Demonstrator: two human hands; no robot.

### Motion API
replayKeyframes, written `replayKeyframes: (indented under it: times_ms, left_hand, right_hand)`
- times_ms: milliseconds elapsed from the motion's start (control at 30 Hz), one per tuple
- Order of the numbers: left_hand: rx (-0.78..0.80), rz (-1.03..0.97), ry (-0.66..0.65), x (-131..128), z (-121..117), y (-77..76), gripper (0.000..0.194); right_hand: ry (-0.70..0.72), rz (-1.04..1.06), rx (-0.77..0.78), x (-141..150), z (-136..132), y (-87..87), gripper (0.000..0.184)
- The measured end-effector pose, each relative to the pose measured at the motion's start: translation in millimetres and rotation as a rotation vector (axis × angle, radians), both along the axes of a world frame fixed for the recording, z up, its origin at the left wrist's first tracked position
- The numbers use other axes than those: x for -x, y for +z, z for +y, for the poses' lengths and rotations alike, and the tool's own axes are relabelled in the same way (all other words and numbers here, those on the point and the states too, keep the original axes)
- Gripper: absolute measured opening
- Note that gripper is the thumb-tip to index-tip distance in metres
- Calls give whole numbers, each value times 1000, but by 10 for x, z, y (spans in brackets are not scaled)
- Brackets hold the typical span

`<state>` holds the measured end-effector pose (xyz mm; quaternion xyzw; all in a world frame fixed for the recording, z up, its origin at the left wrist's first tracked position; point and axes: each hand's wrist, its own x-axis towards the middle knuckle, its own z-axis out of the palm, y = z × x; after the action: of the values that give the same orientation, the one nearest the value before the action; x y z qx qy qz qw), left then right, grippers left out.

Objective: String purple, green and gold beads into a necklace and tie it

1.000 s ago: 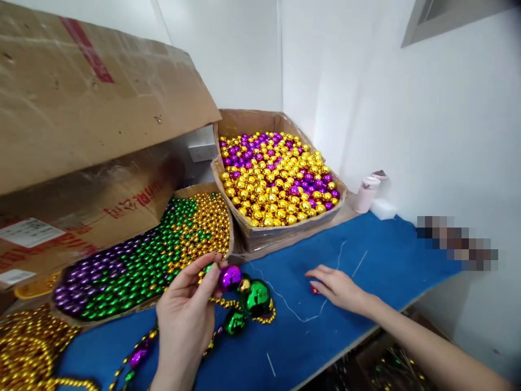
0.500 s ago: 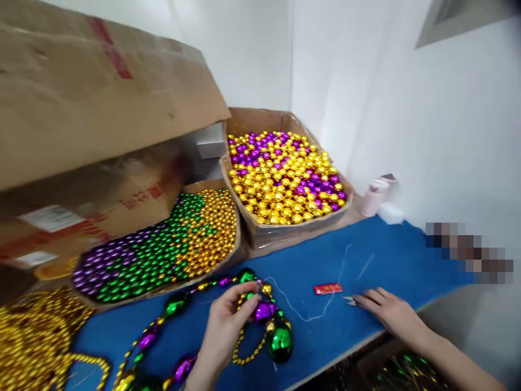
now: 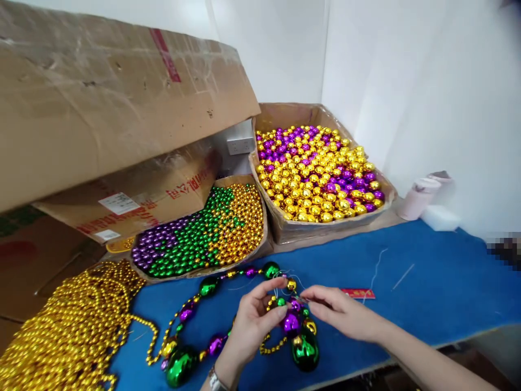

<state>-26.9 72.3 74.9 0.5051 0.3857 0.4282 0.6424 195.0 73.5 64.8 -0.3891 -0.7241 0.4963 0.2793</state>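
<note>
On the blue table a necklace of green, purple and gold beads (image 3: 209, 286) curves round to my hands. My left hand (image 3: 254, 317) is closed on the necklace's end, with small gold and green beads between thumb and index finger and fine white thread by the fingertips. Just to its right, my right hand (image 3: 340, 309) pinches small metal snips (image 3: 300, 298), their tip at the beads and most of them hidden by the fingers. A large purple bead (image 3: 291, 323) and a large green bead (image 3: 305, 352) hang below both hands.
A heap of gold bead strands (image 3: 69, 326) lies at left. Behind stand a box of small beads (image 3: 266, 244) and a box of larger gold and purple beads (image 3: 285, 231). A cardboard flap (image 3: 122, 103) overhangs. A red packet (image 3: 358, 294) and a pink bottle (image 3: 419, 198) are to the right.
My right hand has picked up the snips from the table and moved left to the beads at my left hand. The view has shifted, so the scene sits farther right.
</note>
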Motion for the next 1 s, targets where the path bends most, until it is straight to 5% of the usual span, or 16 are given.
replayKeyframes:
  times_ms: [367, 767, 867, 1000]
  left_hand:
    - [74, -78, -74, 24, 39, -8, 45]
    - [88, -63, -76, 4, 57, -18, 46]
    - [79, -51, -16, 65, 104, -2, 47]
    - [44, -74, 130, 124, 187, 43, 46]
  right_hand:
    - [121, 100, 51, 237, 218, -82, 33]
    - [3, 95, -13, 111, 151, -53, 32]
    - [-97, -68, -102, -149, -15, -112, 30]
    - [-151, -644, -379, -427, -312, -448, 32]
